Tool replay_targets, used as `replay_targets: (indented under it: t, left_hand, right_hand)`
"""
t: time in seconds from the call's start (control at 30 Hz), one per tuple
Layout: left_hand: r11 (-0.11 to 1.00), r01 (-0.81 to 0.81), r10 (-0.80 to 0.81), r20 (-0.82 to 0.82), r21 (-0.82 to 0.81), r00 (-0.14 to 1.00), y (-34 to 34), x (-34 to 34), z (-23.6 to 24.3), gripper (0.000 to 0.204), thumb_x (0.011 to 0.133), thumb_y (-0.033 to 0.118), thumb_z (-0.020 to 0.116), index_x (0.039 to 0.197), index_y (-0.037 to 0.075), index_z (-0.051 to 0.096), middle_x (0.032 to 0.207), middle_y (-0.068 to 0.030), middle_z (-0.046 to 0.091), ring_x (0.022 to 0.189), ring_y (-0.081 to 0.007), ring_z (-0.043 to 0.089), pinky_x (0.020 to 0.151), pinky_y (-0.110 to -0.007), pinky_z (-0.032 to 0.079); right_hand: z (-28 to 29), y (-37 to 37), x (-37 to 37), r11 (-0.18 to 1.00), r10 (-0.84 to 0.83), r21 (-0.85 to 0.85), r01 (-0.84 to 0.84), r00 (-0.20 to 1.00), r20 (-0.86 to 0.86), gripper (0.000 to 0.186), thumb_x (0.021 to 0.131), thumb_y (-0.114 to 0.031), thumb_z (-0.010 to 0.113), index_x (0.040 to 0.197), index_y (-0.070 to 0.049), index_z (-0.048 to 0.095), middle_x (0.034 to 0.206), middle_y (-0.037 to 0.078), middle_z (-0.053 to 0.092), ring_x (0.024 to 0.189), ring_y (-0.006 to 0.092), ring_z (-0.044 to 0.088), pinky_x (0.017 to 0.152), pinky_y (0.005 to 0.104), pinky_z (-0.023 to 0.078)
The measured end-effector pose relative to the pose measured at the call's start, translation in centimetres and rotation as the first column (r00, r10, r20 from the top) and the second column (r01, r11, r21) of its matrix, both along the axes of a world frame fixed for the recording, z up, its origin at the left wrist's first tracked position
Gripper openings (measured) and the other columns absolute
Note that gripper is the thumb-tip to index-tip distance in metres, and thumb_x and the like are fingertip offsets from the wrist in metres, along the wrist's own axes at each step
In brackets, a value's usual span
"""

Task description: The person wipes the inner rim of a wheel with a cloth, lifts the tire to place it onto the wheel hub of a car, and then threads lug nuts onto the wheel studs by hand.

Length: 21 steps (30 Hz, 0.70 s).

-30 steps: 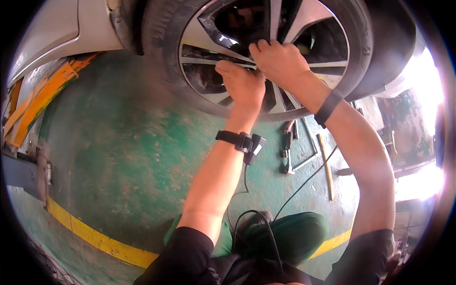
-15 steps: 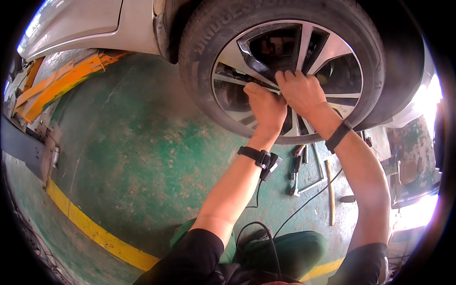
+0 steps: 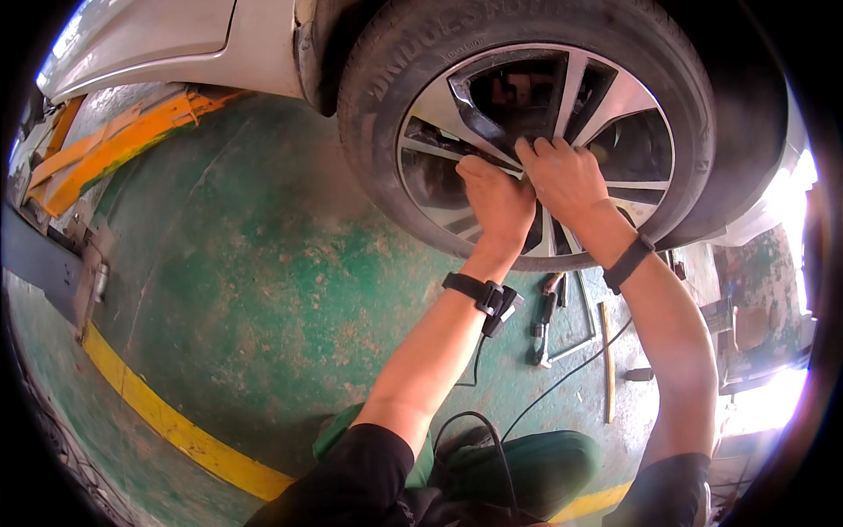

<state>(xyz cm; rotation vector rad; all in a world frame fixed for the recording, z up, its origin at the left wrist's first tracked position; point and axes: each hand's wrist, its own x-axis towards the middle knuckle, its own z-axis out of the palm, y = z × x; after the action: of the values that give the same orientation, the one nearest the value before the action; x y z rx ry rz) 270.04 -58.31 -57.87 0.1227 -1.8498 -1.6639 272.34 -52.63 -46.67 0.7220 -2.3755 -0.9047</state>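
Observation:
A car wheel with a silver and black alloy rim (image 3: 615, 107) and a black tyre (image 3: 373, 167) stands upright before me. Both my hands are at its centre, side by side and touching or nearly so. My left hand (image 3: 499, 202) is closed just below and left of the hub, thumb side up. Over the hub, my right hand (image 3: 562, 180) has its fingers curled inward against the wheel. Whatever the fingers hold is hidden behind the hands. Each wrist wears a black strap; the left strap carries a small black device (image 3: 500, 309) with a cable.
On the green floor below the tyre lie a ratchet-like tool (image 3: 548, 312), a bent metal bar (image 3: 575, 350), a wooden stick (image 3: 608, 369) and a dark cylindrical piece (image 3: 639, 375). An orange lift arm (image 3: 132, 158) stands left, under the silver car body (image 3: 167, 66). A black cable (image 3: 562, 382) crosses the floor.
The view has shifted slightly, so the wheel sits a little further right and lower. Both hands keep nearly the same place and grip at the hub.

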Motion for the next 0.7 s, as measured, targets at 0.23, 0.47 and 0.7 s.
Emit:
replay_targets:
  t: [0.23, 0.47, 0.7]
  left_hand:
    - [1.000, 0.008, -0.010, -0.065, -0.023, 0.998, -0.08, 0.25, 0.06, 0.053, 0.069, 0.010, 0.079, 0.096, -0.009, 0.038, 0.095, -0.0250, 0.044, 0.087, -0.0440, 0.049, 0.072, -0.048, 0.041]
    - [1.000, 0.025, -0.026, -0.047, -0.019, 0.999, 0.02, 0.14, -0.01, 0.051, 0.070, 0.009, 0.078, 0.094, -0.007, 0.036, 0.096, -0.0241, 0.043, 0.087, -0.0420, 0.048, 0.072, -0.048, 0.040]
    - [0.999, 0.033, -0.033, -0.056, 0.001, 0.998, -0.14, 0.02, -0.17, 0.050, 0.071, 0.009, 0.078, 0.094, -0.007, 0.036, 0.095, -0.0242, 0.042, 0.087, -0.0406, 0.047, 0.072, -0.047, 0.039]
  right_hand:
    - [0.16, -0.26, 0.08, 0.998, -0.055, 0.006, 0.055, 0.998, -0.004, 0.020, 0.075, -0.014, 0.063, 0.093, -0.009, 0.055, 0.077, 0.002, 0.060, 0.077, 0.0191, 0.066, 0.056, 0.0325, 0.053]
    - [0.04, 0.09, -0.27, 0.998, -0.057, -0.013, 0.057, 0.998, 0.016, 0.021, 0.078, -0.014, 0.061, 0.097, -0.005, 0.058, 0.075, 0.004, 0.064, 0.072, 0.0213, 0.067, 0.056, 0.0328, 0.053]
    - [-0.26, 0.04, -0.15, 0.991, -0.125, -0.029, 0.127, 0.991, 0.051, 0.019, 0.081, -0.013, 0.059, 0.097, -0.005, 0.056, 0.075, 0.005, 0.067, 0.068, 0.0224, 0.068, 0.056, 0.0339, 0.053]
